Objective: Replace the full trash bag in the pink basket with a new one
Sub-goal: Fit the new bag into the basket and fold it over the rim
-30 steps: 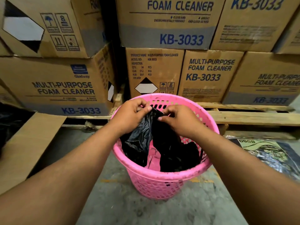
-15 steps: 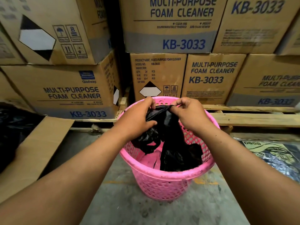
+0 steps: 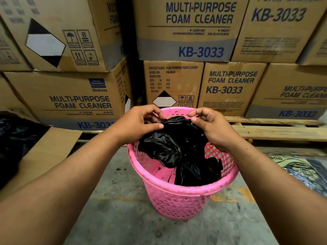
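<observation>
Pink basket point(image 3: 178, 200): on concrete floor point(image 3: 115, 218), before stacked cartons point(image 3: 185, 29). Black trash bag point(image 3: 177, 149): crumpled, hanging into basket, top edge stretched between left hand point(image 3: 139, 124) and right hand point(image 3: 210, 128), both pinching it, fingers curled.

stacked cardboard cartons point(image 3: 185, 29) fill the whole back of the space, brown with dark blue print reading "multi-purpose foam cleaner" and "kb-3033", some with a black-and-white diamond label and handling symbols. the right-hand stack sits on a rough wooden pallet point(image 3: 276, 128). a dark gap point(image 3: 130, 50) runs between two stacks. the floor point(image 3: 122, 218) is bare grey concrete, stained, with worn yellow paint marks. at the left a flattened cardboard sheet point(image 3: 51, 147) lies by something black and glossy, perhaps plastic. at the right edge a printed sack point(image 3: 304, 172) lies on the floor. the light is dim and warm.
</observation>
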Demonstrator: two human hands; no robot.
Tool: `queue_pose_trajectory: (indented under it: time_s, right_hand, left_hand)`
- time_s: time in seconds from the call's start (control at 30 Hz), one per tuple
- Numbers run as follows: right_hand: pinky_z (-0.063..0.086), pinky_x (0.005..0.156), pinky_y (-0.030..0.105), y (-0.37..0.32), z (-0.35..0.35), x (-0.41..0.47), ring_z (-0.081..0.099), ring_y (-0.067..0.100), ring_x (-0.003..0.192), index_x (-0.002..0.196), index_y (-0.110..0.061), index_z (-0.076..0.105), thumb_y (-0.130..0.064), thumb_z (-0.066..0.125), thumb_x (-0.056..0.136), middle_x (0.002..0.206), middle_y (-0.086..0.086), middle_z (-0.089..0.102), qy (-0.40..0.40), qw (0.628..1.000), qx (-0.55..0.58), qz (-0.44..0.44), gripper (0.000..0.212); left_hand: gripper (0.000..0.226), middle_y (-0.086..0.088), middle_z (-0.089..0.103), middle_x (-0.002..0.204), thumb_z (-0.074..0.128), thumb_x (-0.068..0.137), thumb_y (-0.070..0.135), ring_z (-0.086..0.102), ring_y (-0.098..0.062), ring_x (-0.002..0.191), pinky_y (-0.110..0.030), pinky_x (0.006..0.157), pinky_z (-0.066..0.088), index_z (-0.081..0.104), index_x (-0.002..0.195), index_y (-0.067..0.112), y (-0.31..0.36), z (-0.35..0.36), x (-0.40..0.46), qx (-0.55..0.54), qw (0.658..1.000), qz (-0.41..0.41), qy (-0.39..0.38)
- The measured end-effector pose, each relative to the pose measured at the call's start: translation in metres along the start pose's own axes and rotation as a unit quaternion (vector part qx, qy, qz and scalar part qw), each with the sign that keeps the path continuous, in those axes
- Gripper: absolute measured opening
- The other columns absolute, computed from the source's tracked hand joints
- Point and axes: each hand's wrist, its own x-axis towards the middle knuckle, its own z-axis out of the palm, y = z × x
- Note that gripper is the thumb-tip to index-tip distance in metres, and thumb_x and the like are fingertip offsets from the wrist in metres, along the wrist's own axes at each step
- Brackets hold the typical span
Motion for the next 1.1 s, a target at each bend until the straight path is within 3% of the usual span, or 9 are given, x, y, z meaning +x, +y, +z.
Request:
queue_pose_trajectory:
  time_s: [0.1, 0.27, 0.33, 0.43, 0.6, 0.67, 0.77, 0.93, 1.1]
  right_hand:
    - [0.049, 0.064, 0.022, -0.004, 0.001, 0.000, 0.061, 0.009, 0.073, 0.094, -0.022, 0.065, -0.009, 0.047, 0.100, 0.084, 0.004, 0.065, 0.009, 1.000, -0.016, 0.002, 0.023]
    - [0.052, 0.074, 0.022, -0.008, 0.000, 0.000, 0.066, 0.008, 0.086, 0.102, -0.018, 0.066, -0.018, 0.053, 0.099, 0.095, -0.001, 0.069, -0.022, 0.999, -0.015, 0.022, 0.014]
    - [0.056, 0.077, 0.027, -0.008, 0.001, 0.001, 0.067, 0.011, 0.084, 0.106, -0.016, 0.066, -0.013, 0.061, 0.094, 0.095, 0.003, 0.068, -0.046, 0.999, -0.012, 0.027, 0.014]
    - [0.055, 0.077, 0.023, -0.009, 0.005, 0.009, 0.066, 0.012, 0.085, 0.101, -0.018, 0.067, -0.008, 0.061, 0.092, 0.093, 0.001, 0.068, -0.023, 0.998, -0.063, -0.003, 0.014]
    - [0.053, 0.070, 0.016, -0.010, -0.004, 0.032, 0.064, 0.006, 0.077, 0.096, -0.019, 0.072, -0.008, 0.061, 0.093, 0.088, 0.000, 0.071, 0.062, 0.995, -0.082, -0.013, 0.016]
    - [0.055, 0.068, 0.016, -0.010, -0.010, 0.043, 0.066, 0.007, 0.078, 0.104, -0.014, 0.072, -0.007, 0.057, 0.095, 0.093, 0.003, 0.072, 0.048, 0.996, -0.080, 0.013, 0.019]
    - [0.055, 0.084, 0.029, -0.003, -0.013, 0.067, 0.066, 0.016, 0.097, 0.109, -0.016, 0.072, -0.009, 0.054, 0.097, 0.105, 0.002, 0.071, 0.045, 0.978, -0.202, 0.006, 0.023]
    - [0.041, 0.090, 0.021, 0.010, -0.008, 0.094, 0.057, 0.020, 0.114, 0.112, -0.016, 0.072, -0.006, 0.049, 0.098, 0.122, 0.003, 0.065, 0.025, 0.925, -0.377, -0.028, 0.029]
    - [0.037, 0.080, 0.014, 0.015, 0.000, 0.105, 0.052, 0.005, 0.097, 0.110, -0.017, 0.073, -0.001, 0.045, 0.098, 0.120, 0.002, 0.068, -0.015, 0.914, -0.405, -0.027, 0.034]
  left_hand:
    - [0.012, -0.003, 0.073, 0.093, 0.068, 0.089, 0.006, 0.069, -0.012, 0.091, -0.033, 0.086, 0.054, 0.069, 0.091, 0.018, 0.002, -0.005, 0.000, 0.027, 1.000, 0.006, -0.005]
    - [0.030, 0.012, 0.066, 0.102, 0.055, 0.091, 0.007, 0.061, -0.006, 0.097, -0.029, 0.089, 0.049, 0.074, 0.092, 0.030, -0.002, -0.010, 0.006, 0.193, 0.981, 0.015, 0.018]
    - [0.013, 0.011, 0.065, 0.100, 0.062, 0.089, 0.023, 0.061, -0.007, 0.095, -0.028, 0.084, 0.049, 0.074, 0.092, 0.024, -0.002, -0.008, 0.009, 0.191, 0.980, 0.002, 0.052]
    - [0.036, 0.011, 0.054, 0.097, 0.074, 0.077, 0.049, 0.054, -0.008, 0.091, -0.025, 0.075, 0.041, 0.066, 0.102, 0.024, -0.008, -0.006, 0.016, 0.254, 0.965, 0.005, 0.071]
    - [0.041, 0.003, 0.050, 0.105, 0.057, 0.083, -0.001, 0.050, -0.016, 0.100, -0.025, 0.084, 0.036, 0.064, 0.111, 0.028, -0.027, -0.012, 0.032, 0.250, 0.964, -0.008, 0.086]
    - [0.051, -0.001, 0.057, 0.107, 0.050, 0.079, -0.008, 0.055, -0.023, 0.104, -0.030, 0.092, 0.042, 0.069, 0.114, 0.026, -0.032, -0.019, 0.041, 0.264, 0.960, 0.000, 0.092]
    - [0.052, -0.007, 0.062, 0.114, 0.045, 0.081, -0.009, 0.056, -0.027, 0.112, -0.029, 0.098, 0.041, 0.071, 0.117, 0.020, -0.039, -0.019, 0.063, 0.275, 0.956, -0.016, 0.098]
    - [0.036, -0.009, 0.064, 0.122, 0.044, 0.091, 0.006, 0.056, -0.030, 0.116, -0.034, 0.099, 0.043, 0.071, 0.114, 0.014, -0.049, -0.006, 0.081, 0.261, 0.957, -0.084, 0.094]
    - [0.044, -0.002, 0.069, 0.088, 0.057, 0.087, 0.058, 0.059, -0.019, 0.082, -0.030, 0.070, 0.046, 0.071, 0.091, 0.016, -0.053, -0.009, 0.077, 0.299, 0.946, -0.097, 0.071]
